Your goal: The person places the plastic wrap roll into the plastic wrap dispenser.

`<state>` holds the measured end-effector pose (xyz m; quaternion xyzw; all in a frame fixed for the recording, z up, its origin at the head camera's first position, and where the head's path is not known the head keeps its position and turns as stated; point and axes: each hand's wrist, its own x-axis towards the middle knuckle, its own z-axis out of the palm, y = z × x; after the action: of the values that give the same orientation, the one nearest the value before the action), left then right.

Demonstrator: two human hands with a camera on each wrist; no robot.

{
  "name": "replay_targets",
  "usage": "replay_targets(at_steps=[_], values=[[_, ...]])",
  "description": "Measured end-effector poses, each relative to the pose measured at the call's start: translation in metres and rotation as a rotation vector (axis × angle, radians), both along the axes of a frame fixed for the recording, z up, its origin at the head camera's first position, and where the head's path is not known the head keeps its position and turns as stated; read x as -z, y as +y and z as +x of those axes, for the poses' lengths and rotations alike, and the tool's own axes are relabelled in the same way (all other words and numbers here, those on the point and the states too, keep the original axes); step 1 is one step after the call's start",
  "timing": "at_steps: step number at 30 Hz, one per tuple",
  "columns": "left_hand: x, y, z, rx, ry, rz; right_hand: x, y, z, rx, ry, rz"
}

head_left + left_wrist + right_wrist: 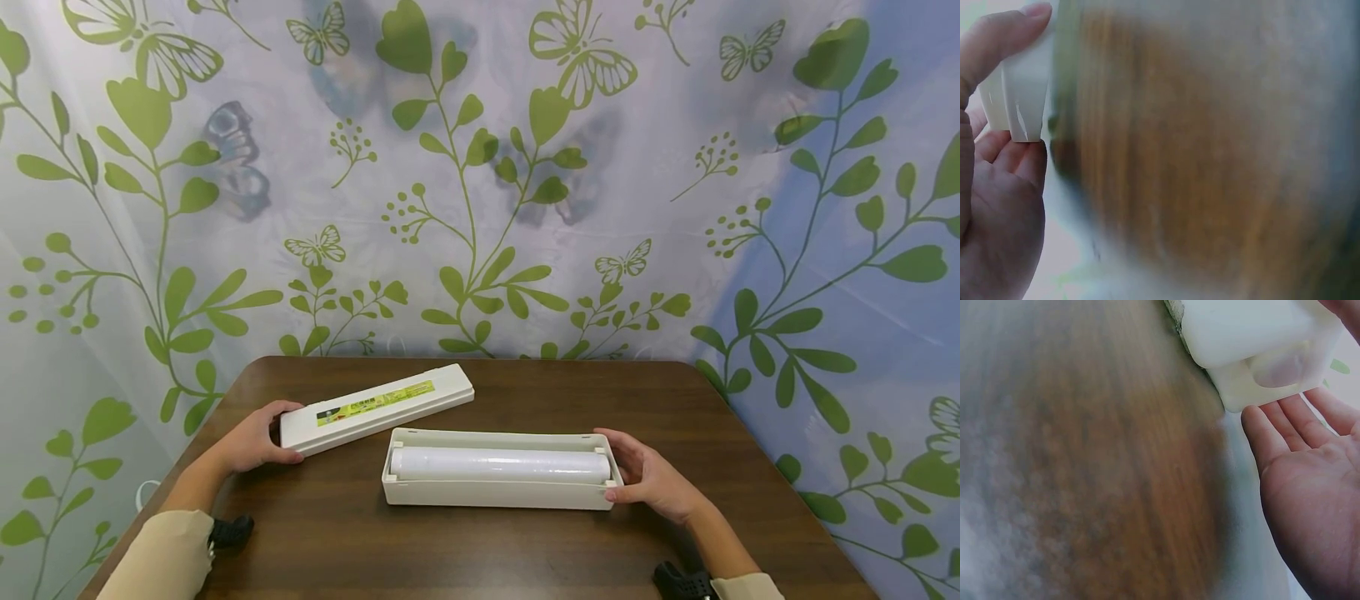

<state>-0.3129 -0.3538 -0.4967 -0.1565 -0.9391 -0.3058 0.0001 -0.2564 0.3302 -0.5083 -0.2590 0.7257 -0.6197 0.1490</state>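
A long white box (495,495) stands without its lid on the brown table, a roll of clear plastic wrap (501,465) lying lengthwise inside. At its right end my right hand (656,477) holds the box, thumb at the near corner and fingers behind. My left hand (255,437) grips the left end of the white lid (442,385), which carries a yellow-green label (375,403). The lid slants up to the right behind the box. In the left wrist view, thumb and fingers of the left hand (1004,194) span the lid's end (1025,103). The right wrist view has the right hand's fingers (1263,434) at the box's end (1241,387).
The dark brown wooden table (450,554) reaches back to a curtain (480,208) printed with green leaves and butterflies. Black straps (232,531) sit on both wrists, below light sleeves (161,554).
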Motion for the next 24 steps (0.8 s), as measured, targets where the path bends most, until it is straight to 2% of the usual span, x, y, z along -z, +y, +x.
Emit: replay_targets(at_steps=[7, 14, 24], values=[[-0.001, 0.000, 0.003, 0.008, 0.032, 0.017, -0.001, 0.000, 0.000, 0.000, -0.001, -0.001], [-0.003, 0.003, 0.007, 0.003, 0.033, 0.012, -0.001, -0.001, 0.000, 0.003, 0.001, 0.002], [-0.012, 0.009, 0.015, -0.041, 0.102, 0.013, -0.002, -0.001, 0.002, 0.002, -0.002, 0.005]])
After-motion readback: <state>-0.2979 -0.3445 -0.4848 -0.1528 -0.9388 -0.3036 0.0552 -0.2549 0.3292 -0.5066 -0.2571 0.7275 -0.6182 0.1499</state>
